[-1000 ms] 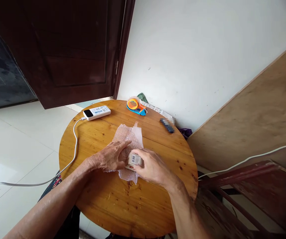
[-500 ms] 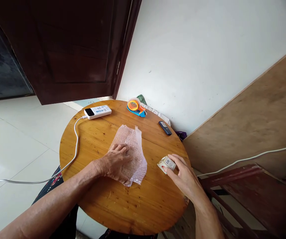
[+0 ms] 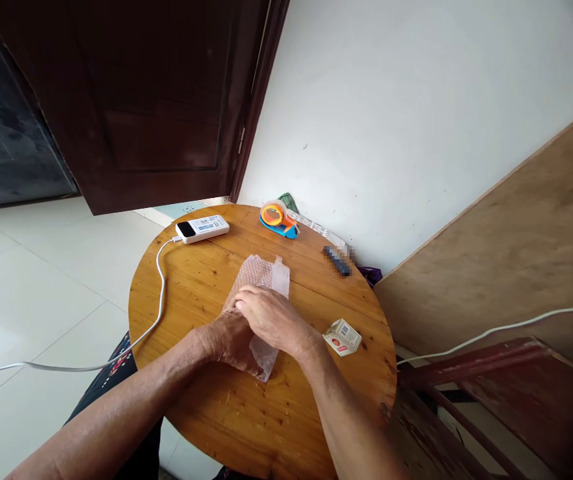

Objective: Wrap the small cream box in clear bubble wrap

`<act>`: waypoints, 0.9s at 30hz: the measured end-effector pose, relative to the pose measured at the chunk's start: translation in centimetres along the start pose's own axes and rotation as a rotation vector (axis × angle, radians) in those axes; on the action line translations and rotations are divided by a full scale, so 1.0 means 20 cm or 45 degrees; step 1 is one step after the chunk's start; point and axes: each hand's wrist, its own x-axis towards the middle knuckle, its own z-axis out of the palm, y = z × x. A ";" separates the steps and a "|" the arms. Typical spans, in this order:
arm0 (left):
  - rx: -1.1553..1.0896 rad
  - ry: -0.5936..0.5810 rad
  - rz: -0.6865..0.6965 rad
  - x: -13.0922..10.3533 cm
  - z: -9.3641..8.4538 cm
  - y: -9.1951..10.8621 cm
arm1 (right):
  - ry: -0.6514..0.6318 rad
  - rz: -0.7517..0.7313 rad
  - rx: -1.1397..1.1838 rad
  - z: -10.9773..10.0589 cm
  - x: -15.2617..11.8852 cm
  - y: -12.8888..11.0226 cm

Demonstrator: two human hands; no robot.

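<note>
A: ok so where's the bubble wrap (image 3: pixel 252 272) compared to the hands?

B: Right under them. It's flat on the round wooden bench (image 3: pixel 186 293), left hand (image 3: pixel 234 337) over its near-left side, right hand (image 3: pixel 269 320) crossing on top of the left one. Call that pile of hands the clock centre: a wide piece of wrap shows at 12, a smaller corner at 6.

A: is either grip clamped on it?

B: Can't tell tbh. The left fingers are mostly hidden by the right hand. The right fingers lie close together, bent over the left hand, but what's under that palm doesn't show.

A: and the little box (image 3: pixel 343 337)?

B: Well clear of both hands, just past 3 o'clock on the bench. Label with a barcode facing up, red marks on the near side. Nobody's touching it.

A: anything else around?

B: Orange and blue tape dispenser (image 3: pixel 279 220) near 12, white device (image 3: pixel 203 229) at 11 with a pale cable (image 3: pixel 162 287) plugged in, and a blurred-out dark thing (image 3: pixel 337 261) around 2, no clue what.
</note>
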 end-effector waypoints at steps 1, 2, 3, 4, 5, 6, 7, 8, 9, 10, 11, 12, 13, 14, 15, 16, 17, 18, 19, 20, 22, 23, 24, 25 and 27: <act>0.017 -0.012 0.025 0.00 -0.01 0.00 | -0.036 0.070 -0.064 0.00 0.00 0.04; 0.045 -0.027 0.059 0.00 -0.02 0.00 | -0.060 0.166 -0.107 0.00 -0.02 0.08; 0.078 -0.042 0.090 0.00 -0.03 0.01 | -0.084 0.259 -0.149 0.00 -0.06 0.12; 0.104 -0.055 0.109 0.00 -0.04 0.01 | -0.114 0.328 -0.186 -0.01 -0.11 0.15; 0.123 -0.068 0.118 0.00 -0.05 0.00 | -0.134 0.409 -0.213 -0.02 -0.16 0.18; 0.129 -0.081 0.118 0.00 -0.06 0.00 | -0.154 0.486 -0.233 -0.02 -0.22 0.20; 0.128 -0.090 0.116 0.00 -0.07 0.00 | -0.172 0.546 -0.236 -0.02 -0.28 0.22; 0.125 -0.092 0.116 0.00 -0.07 0.00 | -0.180 0.583 -0.225 -0.01 -0.33 0.24; 0.123 -0.087 0.122 -0.01 -0.07 -0.01 | -0.173 0.597 -0.209 0.01 -0.37 0.25; 0.121 -0.078 0.131 -0.01 -0.08 -0.01 | -0.148 0.598 -0.194 0.03 -0.41 0.26; 0.119 -0.066 0.137 -0.01 -0.08 -0.02 | -0.112 0.594 -0.185 0.05 -0.43 0.27; 0.115 -0.053 0.137 0.00 -0.08 -0.02 | -0.073 0.587 -0.182 0.08 -0.45 0.28; 0.111 -0.042 0.133 0.00 -0.09 -0.02 | -0.032 0.584 -0.185 0.10 -0.46 0.28; 0.109 -0.033 0.128 0.00 -0.09 -0.03 | 0.005 0.584 -0.191 0.13 -0.47 0.28; 0.110 -0.027 0.123 0.01 -0.09 -0.03 | 0.039 0.585 -0.200 0.15 -0.47 0.27; 0.113 -0.021 0.113 0.01 -0.10 -0.04 | 0.075 0.591 -0.212 0.18 -0.47 0.26; 0.120 -0.016 0.097 0.01 -0.10 -0.04 | 0.115 0.604 -0.228 0.21 -0.47 0.25; 0.129 -0.009 0.075 0.01 -0.11 -0.05 | 0.156 0.622 -0.247 0.24 -0.47 0.24; 0.140 -0.002 0.051 0.01 -0.11 -0.05 | 0.201 0.645 -0.267 0.27 -0.47 0.22; 0.149 0.004 0.027 0.01 -0.12 -0.06 | 0.247 0.670 -0.285 0.30 -0.48 0.21; 0.162 0.005 -0.002 0.00 -0.13 -0.06 | 0.342 0.706 -0.297 0.36 -0.49 0.18; 0.164 0.004 -0.006 -0.01 -0.13 -0.07 | 0.388 0.709 -0.288 0.39 -0.49 0.18; 0.164 0.006 -0.008 -0.01 -0.13 -0.07 | 0.436 0.702 -0.270 0.40 -0.50 0.17; 0.163 0.010 -0.011 -0.02 -0.13 -0.07 | 0.483 0.684 -0.246 0.41 -0.51 0.17; 0.163 0.026 -0.009 -0.02 -0.13 -0.07 | 0.572 0.627 -0.194 0.41 -0.52 0.18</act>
